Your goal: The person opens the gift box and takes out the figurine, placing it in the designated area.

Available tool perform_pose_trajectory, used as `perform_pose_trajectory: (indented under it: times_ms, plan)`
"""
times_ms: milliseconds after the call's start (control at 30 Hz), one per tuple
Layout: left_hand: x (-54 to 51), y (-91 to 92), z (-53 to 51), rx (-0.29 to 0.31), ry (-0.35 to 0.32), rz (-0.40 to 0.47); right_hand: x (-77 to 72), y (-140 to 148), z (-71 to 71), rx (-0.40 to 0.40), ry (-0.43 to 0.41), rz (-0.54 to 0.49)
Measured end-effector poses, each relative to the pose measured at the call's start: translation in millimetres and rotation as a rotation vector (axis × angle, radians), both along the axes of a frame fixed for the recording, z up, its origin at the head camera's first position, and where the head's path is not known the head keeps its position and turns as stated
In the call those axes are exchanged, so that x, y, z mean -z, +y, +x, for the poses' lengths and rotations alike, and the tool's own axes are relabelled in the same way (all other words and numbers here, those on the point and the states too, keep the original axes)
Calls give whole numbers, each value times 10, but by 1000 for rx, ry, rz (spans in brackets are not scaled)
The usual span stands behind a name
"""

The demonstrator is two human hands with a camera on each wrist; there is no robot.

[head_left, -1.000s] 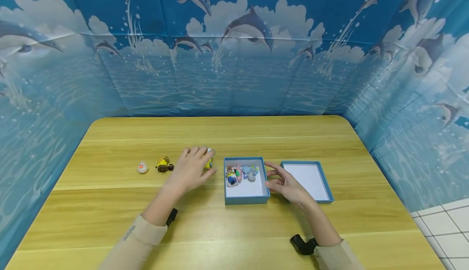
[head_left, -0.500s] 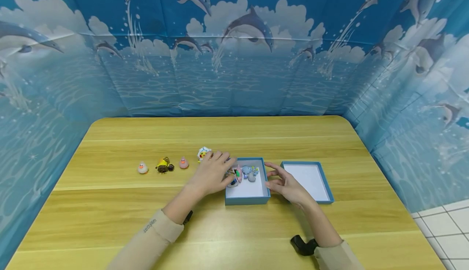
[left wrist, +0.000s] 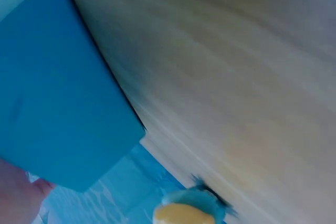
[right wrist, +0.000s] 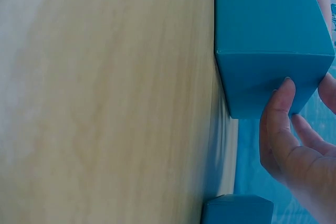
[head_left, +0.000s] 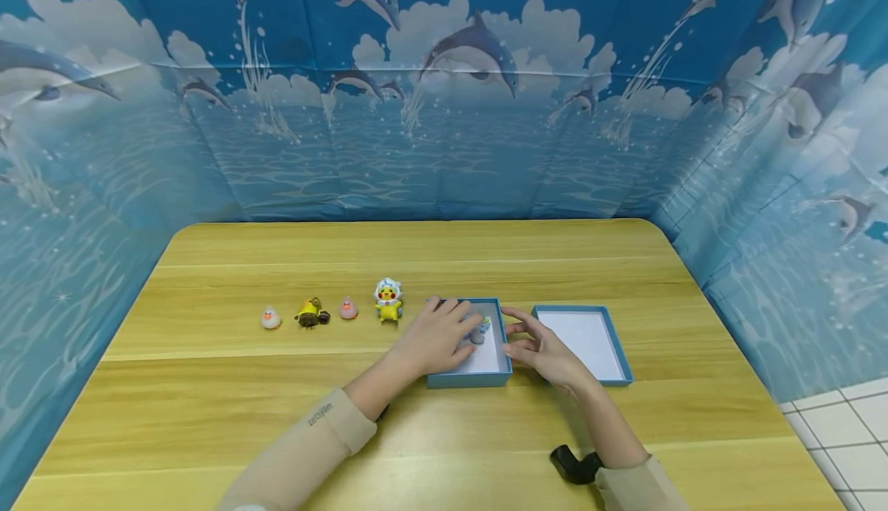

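Lower centre of the frame, the left hand (head_left: 433,337) hangs over the blue box (head_left: 469,380), its grip hidden; the right hand (head_left: 544,351), fingers spread, touches the box's right wall.

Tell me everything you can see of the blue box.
The box is squarish, blue outside with a white floor; its smooth walls look like cardboard. It stands upright, open, on the table. The right hand touches its right wall; the left hand covers its left part. A grey toy shows inside.
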State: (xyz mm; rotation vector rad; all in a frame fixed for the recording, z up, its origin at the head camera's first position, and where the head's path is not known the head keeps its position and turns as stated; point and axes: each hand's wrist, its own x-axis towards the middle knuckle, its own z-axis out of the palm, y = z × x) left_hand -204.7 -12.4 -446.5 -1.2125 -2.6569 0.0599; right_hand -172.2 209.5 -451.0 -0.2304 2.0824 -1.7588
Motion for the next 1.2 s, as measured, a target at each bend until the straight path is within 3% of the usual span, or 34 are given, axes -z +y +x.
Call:
perform_pose_trajectory:
  times_ms: [200,467,1000,1200]
  plan:
    - [48,115,-31,27,20,-31,-7,6,1,-6,-2,4]
    - [69,202,-46,16,33,-122,-26,-5,7,3,-14,21]
    - [106,280,-28,-63,47,-268,-24,-6,6,1,-6,23]
    - [152,301,-34,-73,90,-299,-30,-11,4,1,-14,17]
